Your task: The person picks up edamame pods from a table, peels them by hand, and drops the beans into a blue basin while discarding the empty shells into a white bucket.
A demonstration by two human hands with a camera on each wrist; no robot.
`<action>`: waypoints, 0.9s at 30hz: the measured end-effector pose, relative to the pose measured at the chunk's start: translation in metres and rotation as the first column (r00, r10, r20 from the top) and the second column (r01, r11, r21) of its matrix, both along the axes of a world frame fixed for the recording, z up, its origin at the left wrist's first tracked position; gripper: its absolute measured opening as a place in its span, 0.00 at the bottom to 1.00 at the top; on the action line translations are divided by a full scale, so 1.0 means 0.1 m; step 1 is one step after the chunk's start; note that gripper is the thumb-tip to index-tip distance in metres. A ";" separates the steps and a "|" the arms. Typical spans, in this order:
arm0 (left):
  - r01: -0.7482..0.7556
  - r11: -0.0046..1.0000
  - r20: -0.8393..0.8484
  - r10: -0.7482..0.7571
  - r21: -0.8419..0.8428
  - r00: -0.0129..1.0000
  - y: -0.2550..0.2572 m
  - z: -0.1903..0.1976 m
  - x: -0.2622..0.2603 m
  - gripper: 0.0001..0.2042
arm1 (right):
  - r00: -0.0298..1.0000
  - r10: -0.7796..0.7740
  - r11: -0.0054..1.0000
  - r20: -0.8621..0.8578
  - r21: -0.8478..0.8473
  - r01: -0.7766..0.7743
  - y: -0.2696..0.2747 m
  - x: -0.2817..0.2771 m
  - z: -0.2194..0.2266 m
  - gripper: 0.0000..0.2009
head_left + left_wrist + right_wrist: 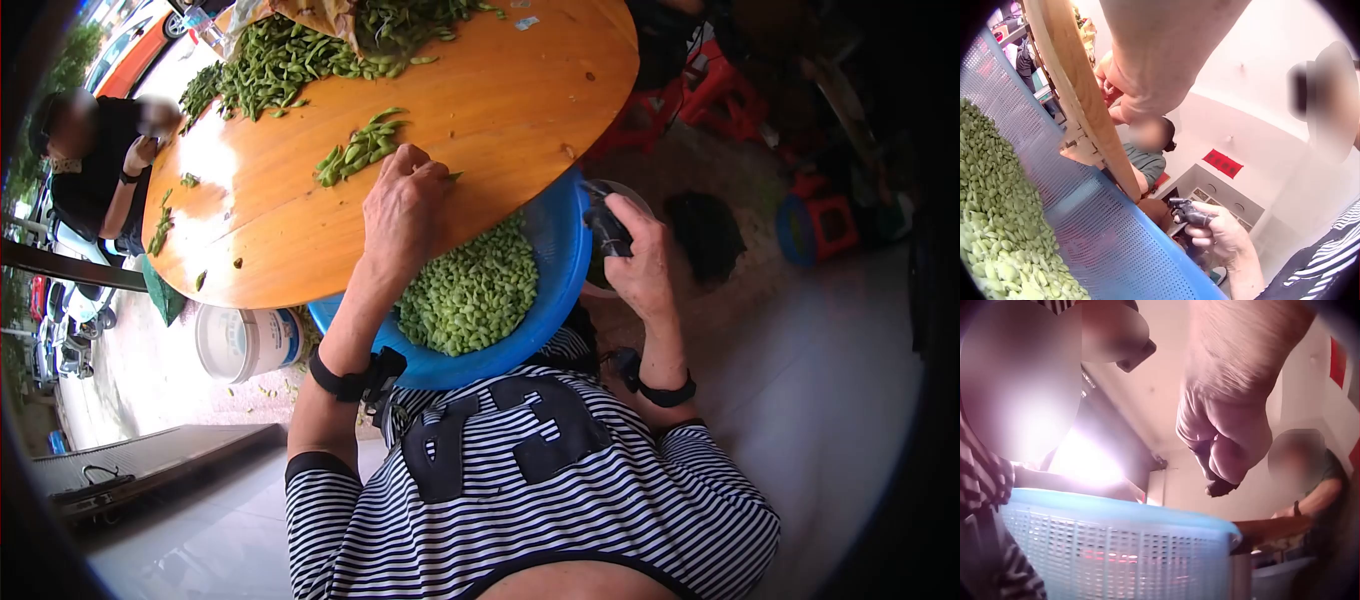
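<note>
My left hand [405,205] is over the near edge of the wooden table [500,110], fingers curled down; the green tip of a soybean pod [455,177] shows at its fingertips. Just beyond lies a small heap of pods [362,148]. My right hand [645,255], raised beside the basin's right rim, has its fingers curled around a small black object [1194,215]; its kind I cannot tell. Between the hands, partly under the tabletop, is a blue perforated basin [562,250] holding many shelled green soybeans [470,290].
A large pile of pods [290,65] covers the table's far side. A white bucket [235,340] stands below left. Red stools [715,85] are at the right. One person [95,170] sits across the table at left; another person [1322,487] shows in the right wrist view.
</note>
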State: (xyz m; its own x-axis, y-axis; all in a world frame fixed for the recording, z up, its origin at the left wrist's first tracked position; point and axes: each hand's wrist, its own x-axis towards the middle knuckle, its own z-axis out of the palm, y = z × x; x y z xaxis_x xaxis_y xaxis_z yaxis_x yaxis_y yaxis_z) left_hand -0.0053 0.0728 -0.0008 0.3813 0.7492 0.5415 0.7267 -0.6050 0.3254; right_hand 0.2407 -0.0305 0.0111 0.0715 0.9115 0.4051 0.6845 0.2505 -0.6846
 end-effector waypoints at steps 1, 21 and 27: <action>0.003 1.000 0.003 -0.003 0.004 1.000 -0.04 0.07 0.03 0.07 | 0.992 0.066 0.997 -0.112 -0.022 -0.068 0.04 -0.04 -0.07 0.14; 0.528 0.668 0.808 0.192 -0.524 0.557 -0.76 -0.11 0.23 0.06 | 0.476 0.107 0.751 -0.873 -0.243 -0.614 -0.01 -0.36 -0.01 0.18; 0.920 0.219 0.878 0.432 -0.325 0.208 -0.73 -0.07 0.16 0.09 | 0.427 0.134 0.750 -0.894 -0.190 -0.634 -0.01 -0.35 -0.20 0.22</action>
State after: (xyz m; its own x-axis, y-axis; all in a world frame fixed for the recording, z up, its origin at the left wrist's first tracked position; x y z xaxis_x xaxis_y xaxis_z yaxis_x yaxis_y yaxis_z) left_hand 0.0107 -0.0002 -0.0078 0.5884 0.8024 -0.0995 -0.5140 0.4662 0.7201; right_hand 0.2059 -0.0318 -0.0086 -0.2862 0.9554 -0.0735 -0.3081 -0.1644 -0.9370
